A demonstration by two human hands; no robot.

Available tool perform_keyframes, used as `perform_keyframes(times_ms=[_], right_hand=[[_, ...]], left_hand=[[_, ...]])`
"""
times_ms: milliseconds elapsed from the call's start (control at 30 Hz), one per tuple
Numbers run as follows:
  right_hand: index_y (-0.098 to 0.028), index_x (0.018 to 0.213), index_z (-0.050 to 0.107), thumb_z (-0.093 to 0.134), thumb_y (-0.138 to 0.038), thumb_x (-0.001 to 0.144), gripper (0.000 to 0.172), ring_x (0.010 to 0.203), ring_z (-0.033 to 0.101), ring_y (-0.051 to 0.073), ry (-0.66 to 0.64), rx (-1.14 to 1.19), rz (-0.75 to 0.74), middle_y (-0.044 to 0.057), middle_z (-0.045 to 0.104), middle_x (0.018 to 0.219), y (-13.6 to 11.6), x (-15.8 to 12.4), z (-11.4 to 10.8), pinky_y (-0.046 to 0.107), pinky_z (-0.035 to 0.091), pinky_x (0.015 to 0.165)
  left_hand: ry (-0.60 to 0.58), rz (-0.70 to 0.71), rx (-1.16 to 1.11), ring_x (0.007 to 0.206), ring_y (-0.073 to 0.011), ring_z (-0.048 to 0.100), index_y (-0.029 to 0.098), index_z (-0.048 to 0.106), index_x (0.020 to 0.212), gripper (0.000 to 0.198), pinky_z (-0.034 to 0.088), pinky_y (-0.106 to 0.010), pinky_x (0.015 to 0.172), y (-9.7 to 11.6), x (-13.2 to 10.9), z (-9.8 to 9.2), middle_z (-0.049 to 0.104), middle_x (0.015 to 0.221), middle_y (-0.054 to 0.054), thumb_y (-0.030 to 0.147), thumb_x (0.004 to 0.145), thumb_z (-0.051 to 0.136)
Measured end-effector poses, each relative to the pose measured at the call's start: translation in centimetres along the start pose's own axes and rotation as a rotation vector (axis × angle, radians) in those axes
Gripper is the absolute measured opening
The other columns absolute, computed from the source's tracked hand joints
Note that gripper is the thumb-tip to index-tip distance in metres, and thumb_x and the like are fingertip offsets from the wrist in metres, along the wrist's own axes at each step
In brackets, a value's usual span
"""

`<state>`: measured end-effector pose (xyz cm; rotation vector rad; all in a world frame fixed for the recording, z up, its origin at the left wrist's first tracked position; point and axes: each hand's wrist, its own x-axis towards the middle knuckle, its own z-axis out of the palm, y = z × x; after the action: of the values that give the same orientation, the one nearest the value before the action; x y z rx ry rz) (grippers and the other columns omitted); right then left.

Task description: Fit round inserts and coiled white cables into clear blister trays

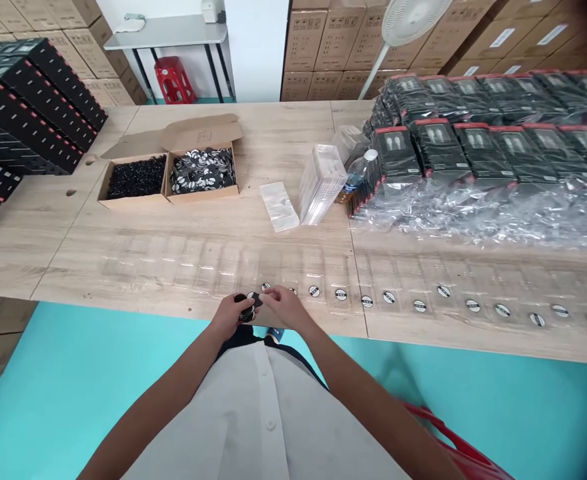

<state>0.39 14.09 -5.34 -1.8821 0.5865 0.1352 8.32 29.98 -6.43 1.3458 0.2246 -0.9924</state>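
- Sticker roll (247,310): small and dark, at the near edge of the counter (273,160), held low over it. It looks light and fairly stiff as a coil, so it seems best cradled by its sides.
- Left hand (230,317): closed around the roll, with the fingers curled over it.
- Right hand (284,307): partly closed just beside the left, its fingertips at a dark strip (257,301) coming off the roll. Whether they grip the strip cannot be told. The strip looks thin, soft and likely tacky, so its edge seems the place to take it.
- Round stickers (341,294): black and white, one to each tray along the near edge, running toward the right end of the counter.
- Clear trays (213,263): thin, light plastic, laid side by side along the near edge and easily shifted. More stand stacked (322,183) further back near the middle.
- Plastic bag (279,207): flat, just left of that stack.
- Cardboard boxes (168,180): two, open, toward the far edge, one of black pieces (136,177), one of black-and-white pieces (202,171).
- Water bottle (358,175): lying beside the stack.
- Black packs (478,150): rows on plastic film (473,213) at the far right corner.
- Black cartons (28,113): piled at the left end.
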Motion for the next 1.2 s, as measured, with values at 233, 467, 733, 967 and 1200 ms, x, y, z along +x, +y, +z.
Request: perform_keyframes(times_ms=[233,467,733,967,1200], right_hand=[[-0.017,0.068,0.068,0.052,-0.043,0.083,0.034,0.060,0.054,0.015,0.131,0.002,-0.046,-0.001,0.060,0.060,-0.2,2.7,4.1,0.024,0.037,0.056],[-0.023,0.111,0.070,0.048,-0.022,0.088,0.032,0.098,0.057,0.022,0.203,-0.429,-0.121,0.010,0.064,0.112,-1.1,3.4,6.7,0.028,0.041,0.074],[-0.017,0.096,0.073,0.054,-0.043,0.085,0.034,0.078,0.063,0.019,0.234,0.016,0.099,0.004,0.072,0.084,-4.9,3.4,10.7,0.028,0.047,0.072],[-0.017,0.083,0.073,0.053,-0.037,0.082,0.028,0.079,0.063,0.020,0.326,-0.033,0.168,0.006,0.072,0.082,-5.5,6.2,11.6,0.030,0.045,0.072],[-0.020,0.089,0.069,0.063,-0.033,0.073,0.022,0.058,0.059,0.015,0.074,0.063,0.064,0.001,0.067,0.074,-7.7,6.0,12.9,0.028,0.046,0.060]], left_hand=[[-0.048,-0.008,0.012,0.071,-0.0173,0.067,0.013,0.064,0.081,0.034,0.053,-0.028,0.063,0.9,0.9,-2.7,0.069,0.076,-0.009,0.037,0.065,0.082],[-0.069,-0.063,0.057,0.071,-0.0171,0.066,0.011,0.064,0.086,0.034,0.053,-0.029,0.064,3.4,2.9,-8.2,0.069,0.081,-0.011,0.035,0.068,0.081],[-0.272,-0.151,0.116,0.062,-0.0172,0.063,0.009,0.066,0.077,0.034,0.051,-0.029,0.057,5.9,4.0,-10.0,0.068,0.071,-0.011,0.035,0.063,0.084],[-0.363,-0.194,0.167,0.064,-0.0172,0.063,0.012,0.066,0.078,0.025,0.050,-0.028,0.058,7.1,4.2,-13.8,0.068,0.072,-0.009,0.030,0.067,0.078],[-0.531,-0.220,0.156,0.069,-0.0176,0.065,0.012,0.068,0.082,0.019,0.050,-0.028,0.062,7.7,3.6,-13.4,0.069,0.073,-0.010,0.021,0.067,0.075]])
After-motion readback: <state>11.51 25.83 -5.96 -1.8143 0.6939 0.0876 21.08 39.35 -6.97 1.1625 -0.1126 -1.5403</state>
